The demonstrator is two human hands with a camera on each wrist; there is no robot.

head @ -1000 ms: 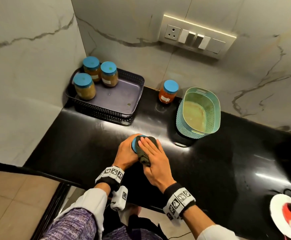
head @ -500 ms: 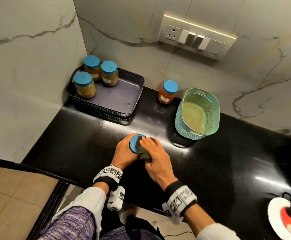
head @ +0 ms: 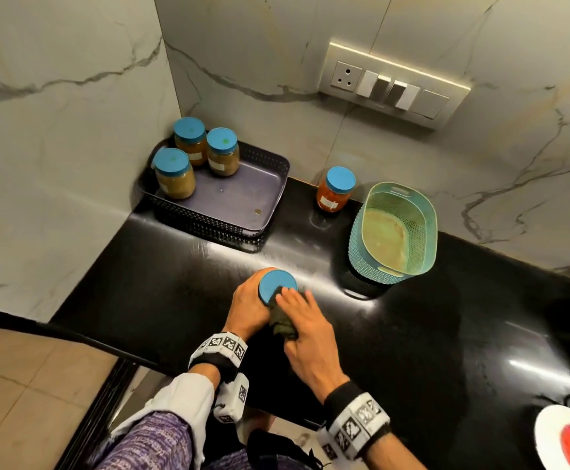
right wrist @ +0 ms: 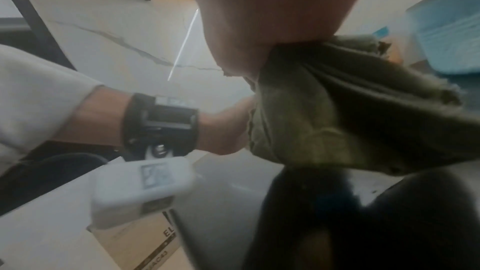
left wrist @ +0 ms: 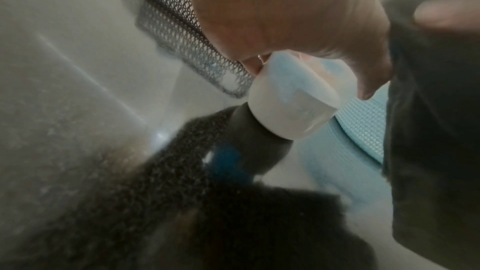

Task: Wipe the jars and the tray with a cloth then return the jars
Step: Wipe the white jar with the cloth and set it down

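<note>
Mid-wipe: left hand (head: pixel 248 308) gripping the jar (head: pixel 277 286), right hand (head: pixel 305 322) pinching the cloth (head: pixel 281 323) against its side (lid rim next), then returning it to the tray (head: pixel 242 228).

head looks down, wrist views close, sharing cloth (head: pixel 281 322)

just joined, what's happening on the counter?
A person is wiping a blue-lidded jar on the black counter: left hand grips it, right hand rubs it with a green cloth. Three jars stand in the black tray; an orange-filled jar stands beside the teal basket.
</note>
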